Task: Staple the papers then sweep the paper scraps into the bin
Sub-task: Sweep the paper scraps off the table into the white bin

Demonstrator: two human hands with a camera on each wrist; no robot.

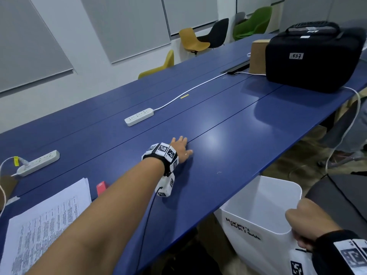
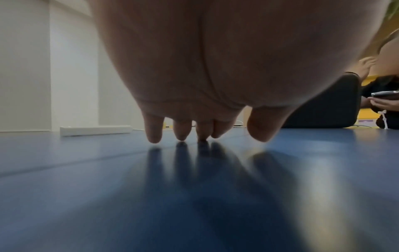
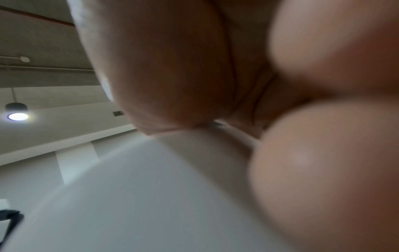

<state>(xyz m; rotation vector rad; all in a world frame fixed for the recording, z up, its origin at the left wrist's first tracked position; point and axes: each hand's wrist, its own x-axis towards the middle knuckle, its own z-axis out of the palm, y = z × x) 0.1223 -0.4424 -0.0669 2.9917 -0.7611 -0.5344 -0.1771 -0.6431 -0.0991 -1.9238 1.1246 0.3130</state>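
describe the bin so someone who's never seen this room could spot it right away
Find the long blue table and follow its near edge to the right. The bin hangs just below that edge, with the right hand gripping its rim. It is the only open white container there, with black handwriting on its side.

Long blue laminate table (image 1: 228, 124) is running thru room. Beyond it, mustard, black & green shell chairs (image 1: 193, 41) are standing vs. pale wall w/ grey roller blinds (image 1: 127, 26). Round ceiling lamp (image 3: 17, 116) is glowing overhead.
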